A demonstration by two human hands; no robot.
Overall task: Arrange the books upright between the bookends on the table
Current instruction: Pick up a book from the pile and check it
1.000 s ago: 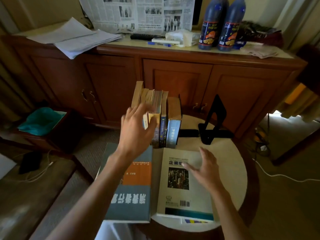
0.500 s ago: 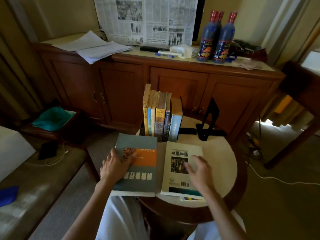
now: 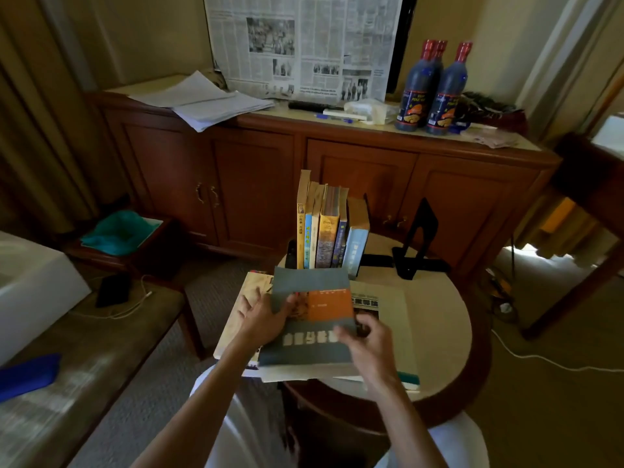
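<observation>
Several books (image 3: 329, 231) stand upright in a row at the far side of the round table (image 3: 442, 336). A black bookend (image 3: 417, 243) stands apart to their right; the left bookend (image 3: 290, 255) peeks out behind the row. I hold a grey-and-orange book (image 3: 314, 315) lifted above the table. My left hand (image 3: 260, 317) grips its left edge and my right hand (image 3: 369, 339) its right edge. A tan book (image 3: 236, 315) lies exposed under the left hand. A white-covered book (image 3: 391, 332) lies flat at the right.
A wooden sideboard (image 3: 337, 170) behind the table carries papers, a newspaper (image 3: 304, 45), pens and dark bottles (image 3: 432, 89). A bench with a phone (image 3: 113, 288) and cable is at the left. A white cable (image 3: 540, 359) runs over the floor at the right.
The grey-and-orange book has come up off the table and shifted right, uncovering a tan book beneath. My right hand moved from the white book onto the grey book's right edge.
</observation>
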